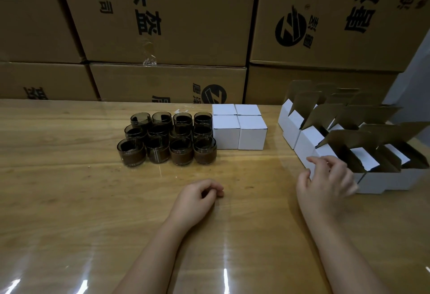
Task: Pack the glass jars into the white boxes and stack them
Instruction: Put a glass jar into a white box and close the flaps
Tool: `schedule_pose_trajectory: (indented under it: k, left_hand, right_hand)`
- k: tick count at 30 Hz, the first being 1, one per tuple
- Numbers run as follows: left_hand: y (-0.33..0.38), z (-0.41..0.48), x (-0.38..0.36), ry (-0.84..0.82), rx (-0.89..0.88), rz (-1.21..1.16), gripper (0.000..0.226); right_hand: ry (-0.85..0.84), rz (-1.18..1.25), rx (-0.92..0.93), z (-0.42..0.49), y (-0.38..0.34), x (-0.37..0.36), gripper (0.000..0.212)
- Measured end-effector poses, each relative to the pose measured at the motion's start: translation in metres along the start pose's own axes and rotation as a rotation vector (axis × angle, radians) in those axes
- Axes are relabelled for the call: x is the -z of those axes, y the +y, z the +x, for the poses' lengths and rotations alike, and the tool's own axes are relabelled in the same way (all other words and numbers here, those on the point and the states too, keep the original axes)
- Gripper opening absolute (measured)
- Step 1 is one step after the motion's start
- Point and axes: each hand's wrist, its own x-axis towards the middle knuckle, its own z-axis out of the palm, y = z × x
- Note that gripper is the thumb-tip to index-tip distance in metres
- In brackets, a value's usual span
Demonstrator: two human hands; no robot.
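Glass jars (167,139) stand well beyond the left grip (197,197).

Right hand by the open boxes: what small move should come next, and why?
Probably close the right hand on the nearest open box and pull it toward the middle of the table. The fingers are at its corner, though a grip is unclear. The left hand rests empty, and twelve jars stand loose.
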Motion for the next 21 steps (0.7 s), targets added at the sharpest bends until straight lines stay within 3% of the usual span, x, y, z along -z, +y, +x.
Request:
schedule_pose_trajectory:
  k: [8, 16, 21]
  left_hand:
    - [0.000, 0.001, 0.001, -0.011, 0.006, -0.001, 0.026]
    - [-0.001, 0.003, 0.001, -0.016, -0.005, 0.016, 0.029]
    - [-0.001, 0.004, 0.000, -0.009, -0.009, 0.018, 0.030]
  right_hand:
    - [0.223, 0.136, -0.056, 0.001, 0.008, 0.000, 0.027]
    - [0.304, 0.282, -0.026, 0.000, 0.012, -0.004, 0.028]
    - [0.258, 0.461, -0.247, 0.001, 0.017, -0.001, 0.038]
